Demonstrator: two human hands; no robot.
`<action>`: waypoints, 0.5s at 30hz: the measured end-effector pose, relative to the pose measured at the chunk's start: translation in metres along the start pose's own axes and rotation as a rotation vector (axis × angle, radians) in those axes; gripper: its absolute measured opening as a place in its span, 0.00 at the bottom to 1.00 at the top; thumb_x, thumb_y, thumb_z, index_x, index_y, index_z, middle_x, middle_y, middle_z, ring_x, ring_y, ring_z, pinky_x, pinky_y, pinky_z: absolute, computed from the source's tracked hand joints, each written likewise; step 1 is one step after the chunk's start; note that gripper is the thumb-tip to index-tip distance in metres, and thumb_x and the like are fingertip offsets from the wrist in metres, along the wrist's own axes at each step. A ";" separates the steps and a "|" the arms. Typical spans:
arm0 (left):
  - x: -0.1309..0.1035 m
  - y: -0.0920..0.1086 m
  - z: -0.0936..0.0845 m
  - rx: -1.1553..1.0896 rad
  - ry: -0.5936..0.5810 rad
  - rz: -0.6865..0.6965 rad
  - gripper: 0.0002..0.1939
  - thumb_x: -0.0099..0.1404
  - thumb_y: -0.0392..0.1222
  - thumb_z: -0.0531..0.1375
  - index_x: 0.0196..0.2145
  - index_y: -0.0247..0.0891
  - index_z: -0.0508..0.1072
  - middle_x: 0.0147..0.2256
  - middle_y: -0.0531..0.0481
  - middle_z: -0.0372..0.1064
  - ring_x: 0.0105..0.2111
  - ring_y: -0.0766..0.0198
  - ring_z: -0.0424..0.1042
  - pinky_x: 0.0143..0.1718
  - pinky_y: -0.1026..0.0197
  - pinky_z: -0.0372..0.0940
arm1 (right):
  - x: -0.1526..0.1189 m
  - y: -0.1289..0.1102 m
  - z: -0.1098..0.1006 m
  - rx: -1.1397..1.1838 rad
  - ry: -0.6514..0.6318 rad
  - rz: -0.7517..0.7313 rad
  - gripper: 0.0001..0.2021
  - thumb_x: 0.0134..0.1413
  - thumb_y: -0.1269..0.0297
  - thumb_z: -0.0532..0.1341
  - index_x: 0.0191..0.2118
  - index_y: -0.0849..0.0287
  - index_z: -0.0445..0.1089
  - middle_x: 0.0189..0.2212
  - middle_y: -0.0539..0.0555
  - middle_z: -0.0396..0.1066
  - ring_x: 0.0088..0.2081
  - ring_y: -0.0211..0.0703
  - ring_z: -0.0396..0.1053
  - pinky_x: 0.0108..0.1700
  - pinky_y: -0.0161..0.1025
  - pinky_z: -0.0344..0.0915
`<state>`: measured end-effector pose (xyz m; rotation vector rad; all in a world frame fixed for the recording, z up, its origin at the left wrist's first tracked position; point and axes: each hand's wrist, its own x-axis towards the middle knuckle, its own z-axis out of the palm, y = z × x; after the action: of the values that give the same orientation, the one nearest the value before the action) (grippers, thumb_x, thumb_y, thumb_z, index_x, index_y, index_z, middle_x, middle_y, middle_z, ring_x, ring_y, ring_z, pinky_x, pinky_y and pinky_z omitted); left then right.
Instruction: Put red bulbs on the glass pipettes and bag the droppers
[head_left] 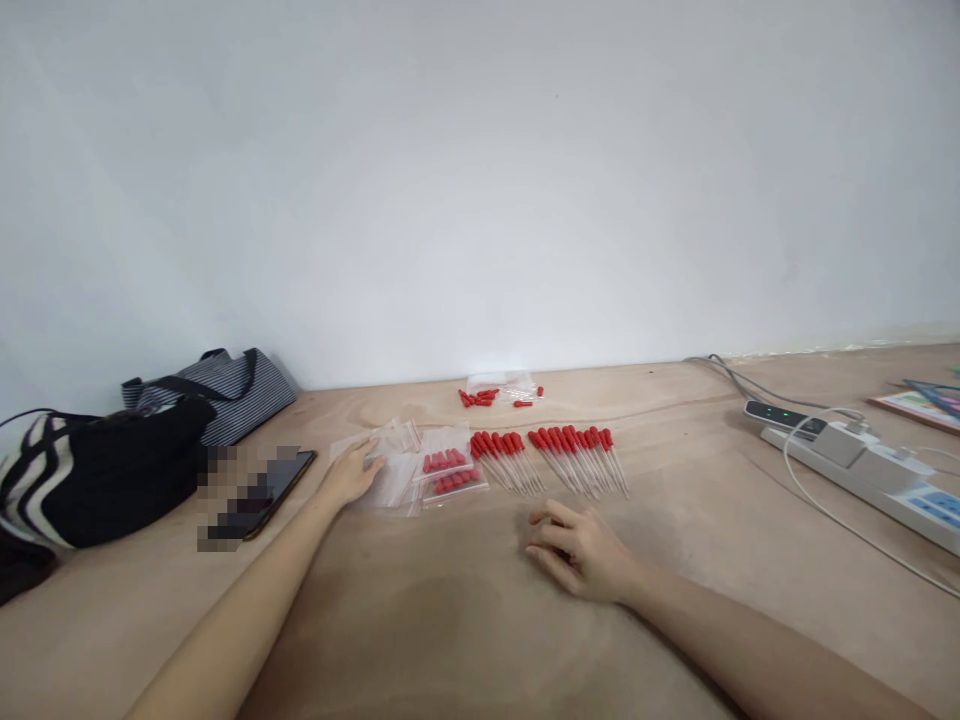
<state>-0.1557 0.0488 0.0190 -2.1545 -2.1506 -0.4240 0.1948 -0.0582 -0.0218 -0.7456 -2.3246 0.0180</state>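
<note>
My left hand (pixel 354 474) lies with its fingers stretched over a spread of clear zip bags (pixel 391 484), touching them. Just right of these are bags holding red rubber bulbs (pixel 450 472). Two groups of droppers with red bulbs and thin clear stems, a left group (pixel 510 462) and a right group (pixel 579 458), lie side by side on the table, bulbs toward the wall. My right hand (pixel 581 550) rests on the wood in front of them, its fingers loosely curved and apart, with nothing seen in them.
Loose red bulbs (pixel 480 398) and a clear bag (pixel 501 382) lie near the wall. At left are a phone (pixel 281 495), a black bag (pixel 142 480) and a striped bag (pixel 251 395). A power strip (pixel 862 465) with cables stands at right, near a colourful sheet (pixel 919 405).
</note>
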 end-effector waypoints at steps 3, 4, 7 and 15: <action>0.002 -0.006 0.006 0.076 -0.030 -0.062 0.18 0.58 0.44 0.51 0.42 0.35 0.71 0.41 0.42 0.71 0.43 0.53 0.68 0.43 0.58 0.60 | 0.001 0.001 0.000 -0.007 0.010 0.013 0.06 0.52 0.66 0.54 0.29 0.58 0.67 0.35 0.53 0.67 0.27 0.32 0.65 0.25 0.30 0.58; 0.003 -0.005 0.006 0.101 -0.027 -0.083 0.17 0.58 0.43 0.50 0.40 0.36 0.73 0.38 0.42 0.72 0.42 0.51 0.69 0.41 0.57 0.61 | 0.001 0.001 0.000 -0.005 0.010 0.016 0.06 0.52 0.67 0.54 0.29 0.58 0.67 0.35 0.53 0.67 0.27 0.32 0.65 0.26 0.30 0.59; 0.006 -0.001 0.001 0.152 0.003 -0.112 0.15 0.59 0.41 0.50 0.34 0.37 0.75 0.34 0.41 0.74 0.39 0.49 0.70 0.38 0.55 0.62 | 0.001 0.001 -0.001 0.009 0.005 0.025 0.06 0.53 0.67 0.53 0.29 0.58 0.66 0.35 0.53 0.67 0.28 0.33 0.66 0.28 0.31 0.60; -0.041 0.046 -0.016 0.136 0.205 0.135 0.17 0.62 0.40 0.45 0.43 0.39 0.71 0.44 0.46 0.69 0.45 0.56 0.67 0.45 0.57 0.61 | 0.002 0.000 -0.001 -0.009 0.050 0.110 0.06 0.52 0.67 0.53 0.29 0.58 0.66 0.33 0.52 0.68 0.25 0.32 0.64 0.26 0.31 0.58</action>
<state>-0.1120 0.0042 0.0309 -2.0675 -1.8588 -0.4522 0.1941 -0.0575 -0.0203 -0.8678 -2.2356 0.0379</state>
